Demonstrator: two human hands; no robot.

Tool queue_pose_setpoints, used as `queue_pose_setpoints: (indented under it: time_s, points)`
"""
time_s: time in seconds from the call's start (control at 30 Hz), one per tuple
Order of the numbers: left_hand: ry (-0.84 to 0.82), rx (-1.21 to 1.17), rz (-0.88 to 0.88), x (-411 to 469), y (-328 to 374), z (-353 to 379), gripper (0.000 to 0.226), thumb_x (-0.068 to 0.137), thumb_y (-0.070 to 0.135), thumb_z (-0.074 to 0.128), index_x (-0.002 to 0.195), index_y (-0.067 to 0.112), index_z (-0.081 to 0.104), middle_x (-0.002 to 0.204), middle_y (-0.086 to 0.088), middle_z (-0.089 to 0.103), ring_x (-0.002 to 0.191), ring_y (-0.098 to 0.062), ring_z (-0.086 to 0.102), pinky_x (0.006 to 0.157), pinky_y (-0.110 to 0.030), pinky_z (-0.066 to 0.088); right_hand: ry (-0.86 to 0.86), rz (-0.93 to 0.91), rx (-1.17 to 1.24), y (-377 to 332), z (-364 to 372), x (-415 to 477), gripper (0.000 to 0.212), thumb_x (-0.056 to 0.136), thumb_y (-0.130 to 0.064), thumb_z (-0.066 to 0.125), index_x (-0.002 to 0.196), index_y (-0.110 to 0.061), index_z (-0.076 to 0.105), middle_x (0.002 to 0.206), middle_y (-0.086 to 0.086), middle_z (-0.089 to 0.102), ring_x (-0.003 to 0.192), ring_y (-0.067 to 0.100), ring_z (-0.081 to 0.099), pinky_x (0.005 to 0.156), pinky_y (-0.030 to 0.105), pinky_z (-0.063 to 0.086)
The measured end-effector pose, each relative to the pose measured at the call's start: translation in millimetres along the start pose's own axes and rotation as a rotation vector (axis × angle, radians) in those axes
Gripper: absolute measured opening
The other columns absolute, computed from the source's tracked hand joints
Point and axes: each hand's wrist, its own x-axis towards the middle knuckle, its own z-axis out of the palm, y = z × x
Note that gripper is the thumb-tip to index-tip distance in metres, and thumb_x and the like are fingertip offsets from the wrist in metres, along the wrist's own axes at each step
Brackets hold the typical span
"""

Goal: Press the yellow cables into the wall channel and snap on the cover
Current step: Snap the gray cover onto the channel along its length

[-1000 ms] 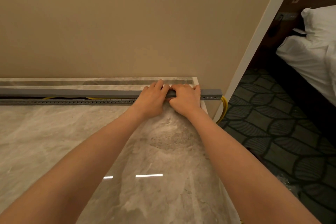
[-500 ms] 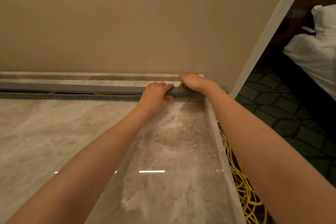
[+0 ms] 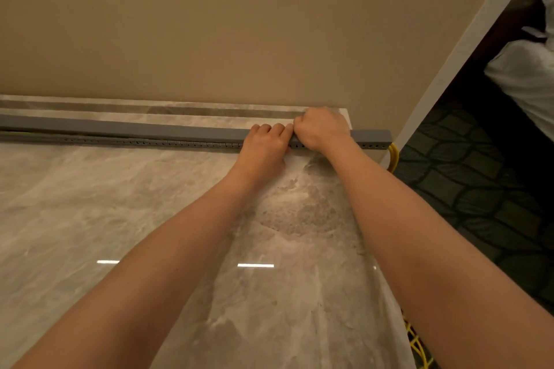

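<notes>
The grey cover (image 3: 135, 129) sits on the perforated cable channel (image 3: 168, 143) along the back of the marble bench (image 3: 120, 204), near the wall (image 3: 239, 24). The left hand (image 3: 263, 145) and right hand (image 3: 320, 129) lie side by side near its right end, each grip clenched over the cover. Leftward a dark gap shows beneath it. I'd worry the yellow cables (image 3: 393, 156), spilling from the right end, get pinched there, or the cover springs loose. No writing I can read.

One wide-angle head-worn camera looks forward and down, close over the worktop (image 3: 90, 204), at the left hand (image 3: 263, 148) and right hand (image 3: 322, 128) on the cover (image 3: 135, 129) along the wall (image 3: 209, 24).
</notes>
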Motion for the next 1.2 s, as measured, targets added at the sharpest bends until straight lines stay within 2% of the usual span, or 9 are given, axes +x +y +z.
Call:
queue_pose_setpoints:
  time_s: [0.13, 0.2, 0.33, 0.6, 0.67, 0.77, 0.9, 1.07, 1.2]
  points:
    - [-0.029, 0.098, 0.062, 1, 0, 0, 0.029, 0.061, 0.013, 0.057, 0.083, 0.003, 0.073, 0.057, -0.006, 0.063, 0.045, -0.027, 0.060, 0.048, -0.026, 0.049, -0.045, -0.004, -0.034, 0, 1, 6, 0.037, 0.092, -0.025, 0.037, 0.104, -0.007, 0.066, 0.119, 0.016, 0.063, 0.107, 0.034, 0.058, 0.075, 0.032, 0.038]
    - [-0.082, 0.111, 0.072, 2, 0, 0, 0.032, 0.047, 0.009, 0.074, 0.078, 0.003, 0.073, 0.054, -0.006, 0.061, 0.043, -0.026, 0.059, 0.047, -0.024, 0.048, -0.066, -0.003, -0.040, 0, 1, 9, 0.036, 0.092, -0.024, 0.037, 0.106, -0.007, 0.065, 0.122, 0.016, 0.062, 0.109, 0.033, 0.057, 0.076, 0.031, 0.036]
    - [-0.128, 0.148, 0.031, 5, -1, 0, 0.042, 0.034, 0.011, 0.082, 0.074, 0.005, 0.072, 0.053, -0.004, 0.061, 0.042, -0.023, 0.058, 0.044, -0.024, 0.047, -0.093, 0.010, -0.035, 1, -1, 11, 0.037, 0.092, -0.024, 0.037, 0.109, -0.006, 0.063, 0.124, 0.017, 0.061, 0.111, 0.033, 0.056, 0.078, 0.032, 0.037]
    - [-0.111, 0.259, 0.043, 6, -2, 4, 0.040, 0.051, 0.018, 0.083, 0.085, 0.007, 0.063, 0.060, -0.003, 0.063, 0.048, -0.022, 0.060, 0.051, -0.027, 0.051, -0.100, 0.042, -0.009, -1, -4, 4, 0.037, 0.092, -0.025, 0.036, 0.107, -0.007, 0.064, 0.122, 0.018, 0.061, 0.106, 0.032, 0.057, 0.081, 0.033, 0.040]
    - [-0.121, 0.261, 0.027, 5, -4, -3, 0.049, 0.074, 0.028, 0.073, 0.108, 0.003, 0.048, 0.087, -0.009, 0.065, 0.073, -0.027, 0.063, 0.067, -0.034, 0.051, -0.103, 0.046, -0.002, -1, -6, 4, 0.036, 0.092, -0.027, 0.035, 0.101, -0.009, 0.065, 0.119, 0.016, 0.063, 0.100, 0.031, 0.057, 0.077, 0.031, 0.037]
    - [-0.268, 0.243, 0.018, 10, -6, -6, 0.049, 0.098, 0.031, 0.041, 0.137, 0.003, 0.030, 0.126, -0.013, 0.047, 0.110, -0.034, 0.051, 0.090, -0.043, 0.040, -0.123, 0.070, 0.007, 0, -8, 3, 0.035, 0.092, -0.029, 0.035, 0.099, -0.011, 0.065, 0.118, 0.013, 0.064, 0.105, 0.030, 0.058, 0.077, 0.031, 0.036]
    - [-0.299, 0.303, 0.070, 16, -5, -10, 0.041, 0.095, 0.014, 0.039, 0.134, 0.002, 0.031, 0.125, -0.015, 0.046, 0.106, -0.034, 0.052, 0.087, -0.041, 0.041, -0.157, 0.089, 0.015, -1, -9, 5, 0.025, 0.090, -0.028, 0.037, 0.089, -0.016, 0.060, 0.117, 0.012, 0.064, 0.106, 0.029, 0.058, 0.078, 0.030, 0.037]
    - [-0.339, 0.328, 0.112, 18, -6, -14, 0.033, 0.095, 0.012, 0.034, 0.126, 0.000, 0.036, 0.122, -0.016, 0.046, 0.105, -0.033, 0.052, 0.083, -0.038, 0.041, -0.141, 0.091, 0.007, -1, -7, 6, 0.032, 0.089, -0.025, 0.039, 0.102, -0.010, 0.064, 0.118, 0.013, 0.064, 0.105, 0.030, 0.058, 0.077, 0.030, 0.038]
    - [-0.350, 0.285, 0.146, 17, -9, -18, 0.035, 0.098, 0.016, 0.034, 0.130, 0.001, 0.035, 0.125, -0.015, 0.047, 0.106, -0.032, 0.053, 0.083, -0.037, 0.043, -0.151, 0.057, -0.012, -1, -10, 3, 0.028, 0.091, -0.025, 0.037, 0.093, -0.011, 0.061, 0.115, 0.015, 0.064, 0.092, 0.030, 0.055, 0.075, 0.031, 0.038]
